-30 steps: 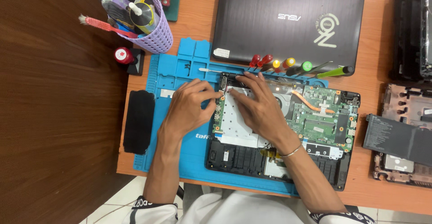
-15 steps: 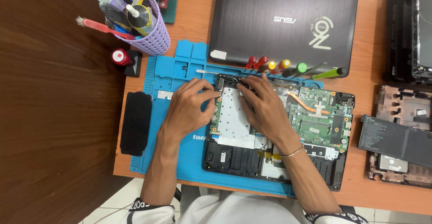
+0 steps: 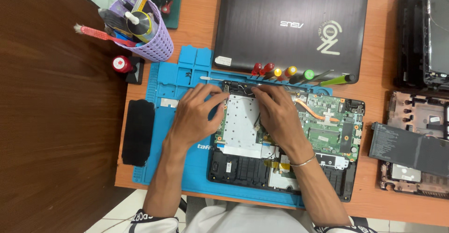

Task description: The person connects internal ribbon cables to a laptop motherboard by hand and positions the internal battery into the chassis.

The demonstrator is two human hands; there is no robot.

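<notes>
An opened laptop base (image 3: 327, 134) lies on a blue repair mat (image 3: 163, 120), showing a green circuit board, a copper heat pipe and a silver metal plate (image 3: 241, 125). My left hand (image 3: 196, 116) rests on the mat with its fingertips at the base's upper left corner. My right hand (image 3: 276, 113) lies over the plate, fingers reaching to the top edge near black cables. What the fingertips pinch is hidden. A thin bracelet circles my right wrist.
A closed dark laptop (image 3: 294, 27) sits behind the mat, with a row of coloured-handled screwdrivers (image 3: 290, 74) along its front. A purple cup of tools (image 3: 140, 32) stands at back left. A black pad (image 3: 138, 131) lies left. A battery (image 3: 411, 149) and laptop shells lie right.
Both hands have stayed at the top left of the open base, with only slight finger shifts. The view has drifted a little.
</notes>
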